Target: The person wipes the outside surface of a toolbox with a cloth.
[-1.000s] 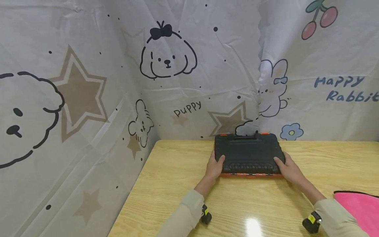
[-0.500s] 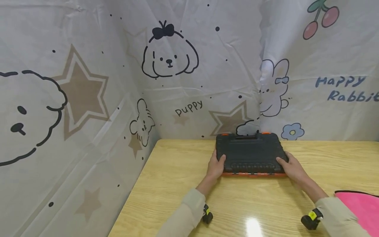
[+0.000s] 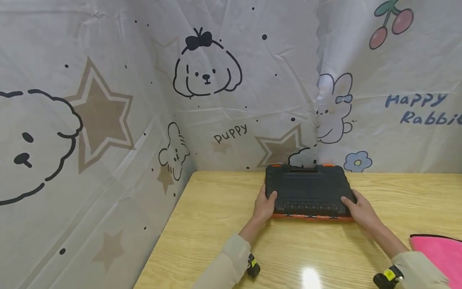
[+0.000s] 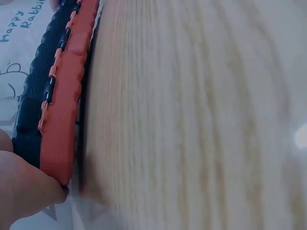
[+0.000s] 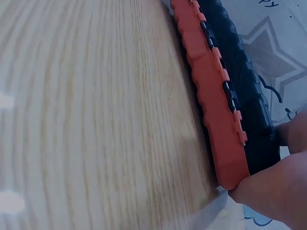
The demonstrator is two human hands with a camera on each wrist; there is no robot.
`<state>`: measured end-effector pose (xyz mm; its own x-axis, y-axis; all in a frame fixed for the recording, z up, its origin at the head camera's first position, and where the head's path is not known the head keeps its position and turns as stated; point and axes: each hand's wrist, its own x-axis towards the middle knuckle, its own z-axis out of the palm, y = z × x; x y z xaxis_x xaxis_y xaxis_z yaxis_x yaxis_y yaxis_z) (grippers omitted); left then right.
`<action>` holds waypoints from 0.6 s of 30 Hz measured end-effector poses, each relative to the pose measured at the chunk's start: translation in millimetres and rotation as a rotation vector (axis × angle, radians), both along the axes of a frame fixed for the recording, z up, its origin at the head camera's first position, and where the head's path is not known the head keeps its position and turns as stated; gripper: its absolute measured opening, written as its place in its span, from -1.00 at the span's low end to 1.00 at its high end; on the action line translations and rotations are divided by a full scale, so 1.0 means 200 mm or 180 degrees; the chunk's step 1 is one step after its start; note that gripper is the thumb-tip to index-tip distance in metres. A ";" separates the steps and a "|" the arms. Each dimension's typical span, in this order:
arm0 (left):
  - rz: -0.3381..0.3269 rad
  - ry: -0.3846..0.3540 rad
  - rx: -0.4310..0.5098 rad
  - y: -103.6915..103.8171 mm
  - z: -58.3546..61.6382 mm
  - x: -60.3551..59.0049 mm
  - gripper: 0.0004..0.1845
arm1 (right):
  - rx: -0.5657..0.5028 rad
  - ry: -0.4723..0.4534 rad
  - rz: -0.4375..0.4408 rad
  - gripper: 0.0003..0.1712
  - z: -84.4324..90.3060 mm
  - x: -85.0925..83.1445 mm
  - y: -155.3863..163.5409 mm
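Note:
A black plastic tool case (image 3: 310, 190) with an orange base lies flat at the back of the table, its carry handle (image 3: 303, 170) and orange latches toward the wall. My left hand (image 3: 264, 204) grips the left end, thumb on top of the lid. At the opposite end my right hand (image 3: 362, 208) holds the case the same way. The left wrist view shows the orange hinged side (image 4: 64, 86) close over the wood, with fingers (image 4: 29, 191) wrapped round the corner. In the right wrist view, fingers (image 5: 268, 191) pinch the other corner.
The wood-grain table (image 3: 223, 200) ends at a cloth backdrop (image 3: 223, 112) printed with puppies, stars and a rabbit, right behind the case. A pink pouch (image 3: 438, 255) with a black edge lies at the right front.
The case has shifted slightly to the right in the head view, with both hands moving along with it. The grip at each end stays the same.

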<state>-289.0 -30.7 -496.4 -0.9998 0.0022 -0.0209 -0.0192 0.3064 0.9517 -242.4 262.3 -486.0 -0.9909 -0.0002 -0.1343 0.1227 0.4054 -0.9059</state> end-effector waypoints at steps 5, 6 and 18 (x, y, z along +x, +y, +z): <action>-0.0014 -0.0046 0.0000 0.00 0.02 0.03 -0.30 | -0.0160 0.0002 -0.0033 -0.09 0.03 0.04 -0.01; -0.0019 -0.0044 0.0015 0.00 0.02 0.04 -0.30 | -0.0211 -0.0003 -0.0036 -0.08 0.03 0.04 -0.01; -0.0122 0.0025 0.0086 0.03 0.08 0.13 -0.31 | -0.0112 -0.0074 -0.0082 -0.06 0.12 0.16 0.03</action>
